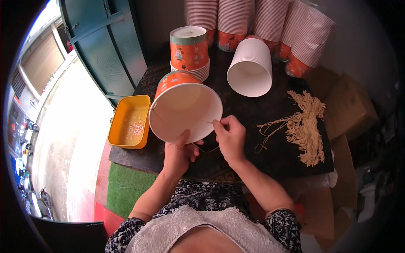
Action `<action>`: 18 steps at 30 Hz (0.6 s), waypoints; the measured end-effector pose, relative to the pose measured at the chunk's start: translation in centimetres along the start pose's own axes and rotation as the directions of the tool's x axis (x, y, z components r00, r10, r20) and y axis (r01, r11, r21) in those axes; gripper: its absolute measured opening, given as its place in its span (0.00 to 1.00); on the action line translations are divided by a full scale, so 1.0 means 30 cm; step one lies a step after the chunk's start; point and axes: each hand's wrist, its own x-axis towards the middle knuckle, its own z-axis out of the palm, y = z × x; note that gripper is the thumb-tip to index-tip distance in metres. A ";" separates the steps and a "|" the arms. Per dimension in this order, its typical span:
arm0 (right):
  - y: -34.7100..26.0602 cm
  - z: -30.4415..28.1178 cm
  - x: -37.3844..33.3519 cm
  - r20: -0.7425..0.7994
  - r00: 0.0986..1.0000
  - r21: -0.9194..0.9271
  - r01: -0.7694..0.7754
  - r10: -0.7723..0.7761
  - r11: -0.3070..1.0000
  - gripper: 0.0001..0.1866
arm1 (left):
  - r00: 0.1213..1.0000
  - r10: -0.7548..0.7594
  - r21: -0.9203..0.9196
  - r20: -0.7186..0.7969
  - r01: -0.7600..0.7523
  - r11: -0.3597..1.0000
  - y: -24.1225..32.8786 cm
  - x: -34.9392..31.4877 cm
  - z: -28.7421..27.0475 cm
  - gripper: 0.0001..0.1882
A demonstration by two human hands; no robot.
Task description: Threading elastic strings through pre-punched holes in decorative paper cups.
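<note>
My left hand [179, 152] grips the lower rim of an orange paper bucket [183, 110] tilted with its white inside facing me. My right hand [230, 137] pinches a thin tan string [206, 149] at the bucket's right rim; the string loops down between my hands. A short piece of string also shows at the bucket's left rim. A bundle of tan strings [304, 126] lies on the dark table to the right of my right hand.
A yellow tray [122, 126] with small bits stands at the table's [253, 114] left edge. A stack of upside-down orange buckets [190, 50] and a white-lined stack on its side [251, 69] sit behind. Tall bucket stacks [270, 21] line the back. Cardboard boxes [350, 107] are at right.
</note>
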 end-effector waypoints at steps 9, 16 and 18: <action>0.069 0.035 0.087 0.023 1.000 -0.087 0.024 -0.022 0.996 0.10 | 0.767 -0.549 -0.059 0.332 0.598 0.799 -0.019 0.043 -0.032 0.22; 0.119 0.037 0.131 0.103 0.992 -0.085 -0.060 0.068 0.995 0.10 | 0.954 -0.074 0.500 0.289 -0.085 0.862 0.047 0.058 0.054 0.09; 0.134 0.040 0.141 0.122 0.986 -0.106 -0.105 0.117 0.989 0.10 | 0.884 0.286 0.693 0.370 -0.467 0.549 0.035 0.105 0.058 0.02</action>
